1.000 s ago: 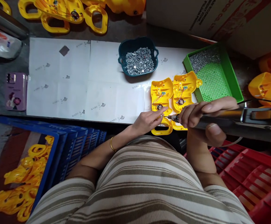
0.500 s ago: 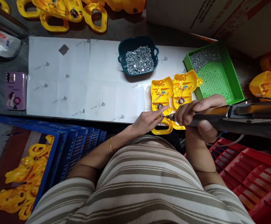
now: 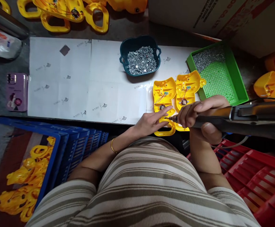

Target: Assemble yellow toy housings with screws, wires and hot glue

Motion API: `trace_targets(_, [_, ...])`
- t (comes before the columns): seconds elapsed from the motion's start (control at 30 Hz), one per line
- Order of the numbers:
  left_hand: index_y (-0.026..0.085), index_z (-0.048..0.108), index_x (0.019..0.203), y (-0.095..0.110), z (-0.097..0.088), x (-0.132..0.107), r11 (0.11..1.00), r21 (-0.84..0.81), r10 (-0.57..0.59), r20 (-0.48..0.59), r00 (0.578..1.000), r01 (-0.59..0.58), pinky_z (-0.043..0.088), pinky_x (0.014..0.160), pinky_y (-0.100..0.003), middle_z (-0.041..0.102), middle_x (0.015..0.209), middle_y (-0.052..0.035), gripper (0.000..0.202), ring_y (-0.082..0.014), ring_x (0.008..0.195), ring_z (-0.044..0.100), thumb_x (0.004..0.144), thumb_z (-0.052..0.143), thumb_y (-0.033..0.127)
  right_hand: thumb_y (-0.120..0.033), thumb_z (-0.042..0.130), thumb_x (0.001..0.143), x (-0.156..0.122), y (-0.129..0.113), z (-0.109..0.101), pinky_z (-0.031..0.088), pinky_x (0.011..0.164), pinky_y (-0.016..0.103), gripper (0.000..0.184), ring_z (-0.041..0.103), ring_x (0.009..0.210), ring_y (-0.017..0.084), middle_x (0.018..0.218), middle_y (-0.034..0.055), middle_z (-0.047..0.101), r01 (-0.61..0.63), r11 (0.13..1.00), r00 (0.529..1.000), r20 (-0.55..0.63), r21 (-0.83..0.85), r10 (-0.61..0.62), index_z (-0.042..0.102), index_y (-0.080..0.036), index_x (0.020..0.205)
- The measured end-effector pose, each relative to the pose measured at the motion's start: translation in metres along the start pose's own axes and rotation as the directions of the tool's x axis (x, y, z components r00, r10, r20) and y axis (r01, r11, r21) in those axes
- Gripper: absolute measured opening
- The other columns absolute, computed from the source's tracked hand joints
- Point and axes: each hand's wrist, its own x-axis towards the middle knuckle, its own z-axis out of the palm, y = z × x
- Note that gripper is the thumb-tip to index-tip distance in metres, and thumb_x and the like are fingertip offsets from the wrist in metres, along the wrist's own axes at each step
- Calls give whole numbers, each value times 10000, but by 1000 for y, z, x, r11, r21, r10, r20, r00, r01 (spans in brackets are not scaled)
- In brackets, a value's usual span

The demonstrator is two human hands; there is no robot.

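Note:
My right hand (image 3: 202, 118) is wrapped round a dark power screwdriver (image 3: 243, 121) that lies level and points left. Its bit tip is over the lower part of a yellow plastic shell half (image 3: 163, 86), beside the fingers of my left hand (image 3: 149, 121). Those fingers are stretched out and spread, resting on or just over the shell around the bit; nothing shows in them. Inside the shell are a small green circuit board (image 3: 166, 93), thin wires and a round speaker (image 3: 161, 107). A second yellow shell half (image 3: 189, 78) with similar parts lies to its right, partly hidden by my right hand.
A dark teal basket (image 3: 139, 73) of small screws stands behind the shells. The green tray (image 3: 240, 82) at right holds more screws. A purple phone (image 3: 16, 91) lies at far left. Blue crates (image 3: 73, 142) and a red crate (image 3: 253, 164) flank me; a large carton (image 3: 210, 19) stands behind.
The screwdriver tip and the fingers of my left hand have shifted only slightly over the shell. Everything else stays where it was.

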Motion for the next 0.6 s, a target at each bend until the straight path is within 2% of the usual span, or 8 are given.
trace_targets(0.07, [256,450,1417,-1,-4,-4,998,54,-24,-117,993,30,559,712,-221,681,1159,-65,525,-121,805,659,930,570,413,-291,669,759,1,-2,-2,433,341,263,260,493,385,117,514,-57,505,4,1000,1000,-14,-20,-4,665,-202,1004])
trace_targets(0.1, [243,485,1389,-2,-6,-6,991,107,-61,-186,981,82,555,768,-251,660,1177,-81,534,-150,896,649,904,605,432,-304,669,763,2,-1,-3,430,336,260,253,488,379,116,505,-61,496,13,999,1000,-26,-38,-14,667,-216,1000])
trace_targets(0.17, [200,496,1379,-3,-6,-10,947,214,-174,-281,944,238,510,897,-341,604,1241,-128,634,-226,1075,587,849,641,518,-341,665,776,5,4,-6,409,314,248,224,454,348,108,476,-74,471,46,996,999,-25,-77,-48,664,-260,985])
trace_targets(0.2, [181,459,1408,-3,-4,-11,916,253,-237,-288,928,312,471,946,-388,575,1281,-151,732,-263,1139,544,822,637,581,-361,663,782,6,8,-7,397,303,247,209,434,332,107,462,-78,461,58,993,998,-26,-98,-61,658,-282,975])
trace_targets(0.27, [162,321,1489,-3,2,-11,866,292,-344,-239,908,405,396,991,-450,535,1344,-175,925,-306,1194,483,782,602,689,-400,667,783,8,19,-8,372,281,253,195,410,309,111,443,-81,455,85,988,996,-23,-126,-89,643,-313,956])
trace_targets(0.37, [166,171,1540,-1,12,-8,840,299,-422,-163,892,452,312,1010,-471,555,1337,-163,1020,-306,1188,461,782,565,724,-437,670,767,11,34,-6,361,260,264,219,391,282,114,428,-89,444,104,985,993,-42,-138,-111,628,-331,953])
trace_targets(0.47, [168,141,1548,1,17,-5,826,310,-449,-142,882,470,255,1021,-472,572,1315,-156,1005,-302,1187,450,804,560,699,-454,662,760,13,41,-4,386,288,237,216,395,279,91,426,-114,437,85,984,996,-2,-155,-86,590,-332,923])
trace_targets(0.6, [156,180,1542,3,16,-3,811,340,-463,-124,878,476,244,1016,-462,573,1313,-156,973,-304,1190,447,813,581,661,-430,623,790,15,45,-4,432,386,196,182,485,350,68,461,-129,462,10,983,996,92,-185,7,535,-308,892])
